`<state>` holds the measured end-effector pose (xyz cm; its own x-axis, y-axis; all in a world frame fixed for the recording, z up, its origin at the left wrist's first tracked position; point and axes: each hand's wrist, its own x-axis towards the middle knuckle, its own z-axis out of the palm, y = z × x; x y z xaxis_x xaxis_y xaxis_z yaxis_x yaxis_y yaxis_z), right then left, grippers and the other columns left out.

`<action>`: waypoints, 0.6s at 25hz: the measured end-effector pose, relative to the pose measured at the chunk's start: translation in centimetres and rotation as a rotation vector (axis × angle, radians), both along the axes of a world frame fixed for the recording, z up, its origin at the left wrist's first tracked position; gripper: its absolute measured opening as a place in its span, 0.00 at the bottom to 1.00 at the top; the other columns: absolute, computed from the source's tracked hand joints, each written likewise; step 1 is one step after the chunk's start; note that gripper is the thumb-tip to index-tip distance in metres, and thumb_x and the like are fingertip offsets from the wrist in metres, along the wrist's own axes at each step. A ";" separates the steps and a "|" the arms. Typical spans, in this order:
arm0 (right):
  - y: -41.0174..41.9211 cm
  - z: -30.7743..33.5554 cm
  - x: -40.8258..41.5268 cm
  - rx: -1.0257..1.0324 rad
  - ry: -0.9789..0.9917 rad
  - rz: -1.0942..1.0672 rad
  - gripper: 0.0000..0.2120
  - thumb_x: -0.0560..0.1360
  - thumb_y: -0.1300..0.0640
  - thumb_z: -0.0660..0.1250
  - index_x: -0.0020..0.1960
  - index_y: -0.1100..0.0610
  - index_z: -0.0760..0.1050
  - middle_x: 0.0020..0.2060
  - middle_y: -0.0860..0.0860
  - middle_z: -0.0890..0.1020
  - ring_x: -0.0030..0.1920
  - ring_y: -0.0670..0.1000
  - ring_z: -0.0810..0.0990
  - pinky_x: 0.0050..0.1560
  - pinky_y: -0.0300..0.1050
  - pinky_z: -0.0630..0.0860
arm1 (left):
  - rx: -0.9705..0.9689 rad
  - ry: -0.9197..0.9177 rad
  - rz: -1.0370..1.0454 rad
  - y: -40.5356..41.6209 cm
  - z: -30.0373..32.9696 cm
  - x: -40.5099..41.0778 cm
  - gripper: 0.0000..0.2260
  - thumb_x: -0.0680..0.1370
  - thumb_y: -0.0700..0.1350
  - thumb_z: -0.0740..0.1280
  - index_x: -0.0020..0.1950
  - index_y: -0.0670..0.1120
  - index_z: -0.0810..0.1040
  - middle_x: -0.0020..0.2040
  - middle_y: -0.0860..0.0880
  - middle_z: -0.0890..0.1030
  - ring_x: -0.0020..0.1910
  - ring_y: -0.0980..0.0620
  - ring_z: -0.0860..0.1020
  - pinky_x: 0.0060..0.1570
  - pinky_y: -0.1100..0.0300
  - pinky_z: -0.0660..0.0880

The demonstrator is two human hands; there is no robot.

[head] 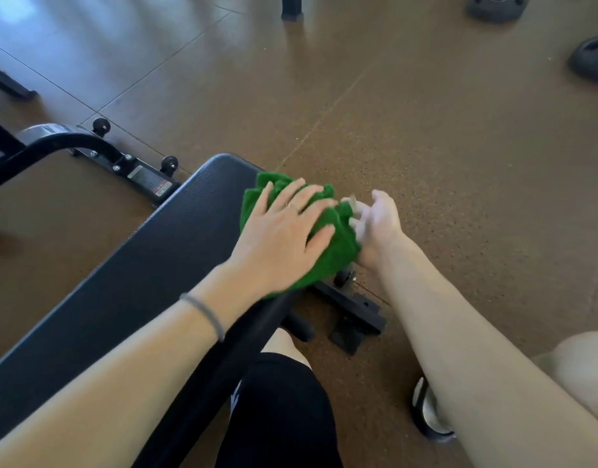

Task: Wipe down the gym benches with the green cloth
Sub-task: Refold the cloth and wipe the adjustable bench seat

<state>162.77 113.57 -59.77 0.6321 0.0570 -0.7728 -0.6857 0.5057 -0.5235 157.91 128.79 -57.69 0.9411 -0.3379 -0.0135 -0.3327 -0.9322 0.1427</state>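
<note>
A black padded gym bench (128, 275) runs from lower left toward the centre. The bunched green cloth (338, 241) lies on its right edge near the far end, partly hanging over the side. My left hand (284, 234) presses flat on top of the cloth with fingers spread. My right hand (375, 224) is beside the bench, against the hanging right side of the cloth, fingers blurred and loosely extended toward it.
The bench's black foot frame (355, 315) sits on the brown rubber floor below the cloth. Another machine's base with small wheels (135, 170) stands to the left. Two weight plates (591, 59) lie at the far right. My knee and shoe are underneath.
</note>
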 end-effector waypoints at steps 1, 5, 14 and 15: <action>-0.1 0.2 0.3 0.002 -0.004 0.045 0.30 0.84 0.36 0.49 0.76 0.55 0.69 0.68 0.63 0.77 0.64 0.66 0.79 0.66 0.66 0.74 | 0.027 -0.024 -0.075 0.5 0.0 -2.2 0.25 0.82 0.58 0.56 0.79 0.55 0.68 0.82 0.51 0.64 0.82 0.47 0.58 0.81 0.40 0.50; 0.9 1.0 0.1 -0.162 -0.143 0.263 0.29 0.84 0.35 0.47 0.76 0.49 0.71 0.72 0.58 0.75 0.71 0.62 0.75 0.74 0.66 0.67 | 0.224 -0.093 -0.167 2.9 -0.3 -9.4 0.34 0.78 0.51 0.68 0.83 0.49 0.62 0.84 0.44 0.56 0.83 0.40 0.58 0.78 0.38 0.60; -2.4 -0.5 3.5 -0.253 -0.135 0.212 0.28 0.86 0.39 0.45 0.70 0.53 0.76 0.63 0.58 0.81 0.61 0.57 0.78 0.74 0.65 0.67 | 0.266 -0.050 -0.058 -3.8 0.2 0.7 0.20 0.76 0.54 0.68 0.66 0.50 0.79 0.68 0.44 0.76 0.72 0.40 0.71 0.75 0.38 0.62; -2.3 -0.6 3.7 -0.241 -0.139 0.236 0.29 0.86 0.39 0.45 0.70 0.53 0.76 0.63 0.57 0.81 0.61 0.57 0.78 0.73 0.65 0.68 | 0.268 -0.011 -0.032 -4.5 0.5 1.9 0.18 0.77 0.55 0.66 0.64 0.50 0.80 0.62 0.46 0.79 0.67 0.42 0.74 0.73 0.43 0.64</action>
<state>166.50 111.26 -60.34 0.7234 0.0406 -0.6892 -0.6825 0.1927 -0.7050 159.78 124.34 -57.19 0.9307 -0.3531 -0.0960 -0.3625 -0.9252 -0.1118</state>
